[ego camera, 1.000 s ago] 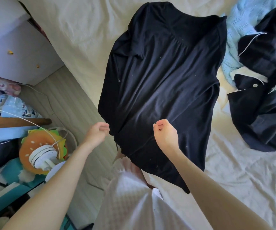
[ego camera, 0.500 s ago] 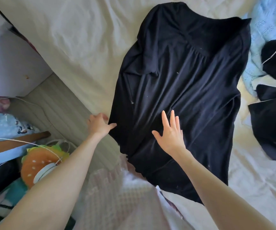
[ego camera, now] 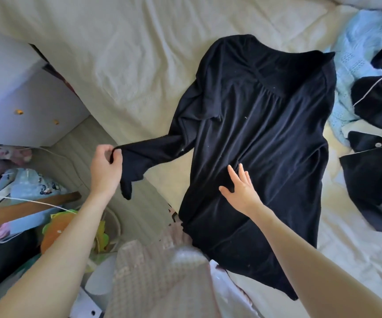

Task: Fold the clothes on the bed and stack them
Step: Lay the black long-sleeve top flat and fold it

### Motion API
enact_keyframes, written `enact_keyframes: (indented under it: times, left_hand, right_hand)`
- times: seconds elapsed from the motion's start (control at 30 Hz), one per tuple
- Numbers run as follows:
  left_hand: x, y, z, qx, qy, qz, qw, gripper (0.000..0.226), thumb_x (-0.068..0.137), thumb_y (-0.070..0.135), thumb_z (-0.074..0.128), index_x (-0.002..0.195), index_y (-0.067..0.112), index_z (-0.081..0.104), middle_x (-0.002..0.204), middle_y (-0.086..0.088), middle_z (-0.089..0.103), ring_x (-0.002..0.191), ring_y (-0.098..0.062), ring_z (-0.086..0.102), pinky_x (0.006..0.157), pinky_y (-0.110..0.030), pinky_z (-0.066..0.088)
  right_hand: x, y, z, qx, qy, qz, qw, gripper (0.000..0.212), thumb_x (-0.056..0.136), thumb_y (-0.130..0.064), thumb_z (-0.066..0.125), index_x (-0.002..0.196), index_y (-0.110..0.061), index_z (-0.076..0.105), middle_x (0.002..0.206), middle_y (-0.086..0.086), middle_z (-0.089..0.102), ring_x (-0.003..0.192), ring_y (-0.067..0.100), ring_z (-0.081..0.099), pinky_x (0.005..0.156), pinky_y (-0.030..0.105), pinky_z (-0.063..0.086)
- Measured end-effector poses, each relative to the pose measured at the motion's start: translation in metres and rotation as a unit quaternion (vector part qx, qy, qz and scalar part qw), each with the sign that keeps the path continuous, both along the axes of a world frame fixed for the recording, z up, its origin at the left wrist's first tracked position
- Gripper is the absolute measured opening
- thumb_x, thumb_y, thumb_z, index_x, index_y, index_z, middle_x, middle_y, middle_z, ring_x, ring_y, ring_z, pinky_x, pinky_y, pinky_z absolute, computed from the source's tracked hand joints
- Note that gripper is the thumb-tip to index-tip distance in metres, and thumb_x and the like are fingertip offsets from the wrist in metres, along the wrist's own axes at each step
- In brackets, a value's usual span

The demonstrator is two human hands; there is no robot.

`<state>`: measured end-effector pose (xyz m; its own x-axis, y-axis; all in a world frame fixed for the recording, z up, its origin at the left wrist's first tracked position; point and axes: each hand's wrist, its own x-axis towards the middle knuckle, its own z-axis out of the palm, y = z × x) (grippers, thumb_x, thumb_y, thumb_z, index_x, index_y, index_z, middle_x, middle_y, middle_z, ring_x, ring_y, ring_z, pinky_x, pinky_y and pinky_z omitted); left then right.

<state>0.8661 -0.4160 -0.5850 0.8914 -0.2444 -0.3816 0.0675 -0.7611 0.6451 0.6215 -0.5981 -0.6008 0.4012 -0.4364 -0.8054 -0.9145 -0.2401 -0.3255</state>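
Note:
A black long-sleeved top (ego camera: 261, 134) lies spread flat on the cream bed sheet (ego camera: 139, 53), collar end away from me and hem hanging over the near edge. My left hand (ego camera: 105, 167) pinches the cuff of its left sleeve (ego camera: 148, 152) and holds the sleeve stretched out past the bed's edge. My right hand (ego camera: 241, 187) lies flat with fingers spread on the lower body of the top, holding nothing.
At the right lie a light blue knit (ego camera: 355, 65) and a dark pyjama piece with white piping (ego camera: 378, 143). A white cabinet (ego camera: 17, 95) stands left of the bed. Toys, a cable and a small fan (ego camera: 66, 226) clutter the floor below it.
My left hand has taken hold of the sleeve cuff and drawn the sleeve out to the left. My right hand opened from a fist and now presses flat on the top.

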Motion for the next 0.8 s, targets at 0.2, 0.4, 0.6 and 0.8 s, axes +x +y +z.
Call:
enact_keyframes:
  times: [0.2,0.4,0.6,0.8]
  left_hand:
    - [0.002,-0.058,0.106,-0.111,-0.157,-0.06,0.979,0.006,0.094,0.027,0.052,0.089,0.028,0.048,0.073,0.019,0.049,0.067,0.008,0.051,0.064,-0.007,0.037]
    - [-0.028,-0.131,0.204,-0.258,-0.24,-0.017,0.936,0.013,0.089,0.028,0.052,0.082,0.037,0.045,0.07,0.018,0.051,0.063,0.01,0.05,0.067,-0.01,0.038]
    - [-0.116,-0.185,0.198,-0.202,-0.124,-0.218,0.947,0.007,0.091,0.02,0.058,0.09,0.026,0.061,0.08,0.016,0.063,0.075,0.004,0.058,0.068,-0.008,0.043]
    - [-0.203,-0.187,0.12,-0.042,0.16,-0.426,0.889,0.04,0.098,0.029,0.045,0.138,0.028,0.044,0.124,0.015,0.06,0.11,0.004,0.05,0.088,-0.013,0.032]
  right_hand:
    - [-0.02,-0.015,0.034,0.113,-0.08,-0.194,0.971,0.056,0.096,-0.042,0.046,0.148,-0.029,0.027,0.155,-0.005,0.026,0.141,0.016,0.027,0.111,0.032,0.025]
    - [-0.072,-0.018,0.069,0.176,-0.142,-0.314,0.922,0.041,0.097,-0.035,0.047,0.136,-0.022,0.047,0.133,-0.003,0.054,0.12,0.013,0.051,0.102,0.033,0.042]
    - [-0.081,-0.045,0.089,0.269,-0.257,-0.461,0.806,0.026,0.096,-0.036,0.051,0.117,-0.022,0.058,0.11,0.0,0.069,0.102,0.016,0.066,0.083,0.032,0.054]
    - [-0.104,-0.055,0.069,0.239,-0.221,-0.562,0.76,0.033,0.098,-0.042,0.041,0.115,-0.018,0.057,0.116,-0.002,0.064,0.105,0.015,0.06,0.09,0.037,0.049]
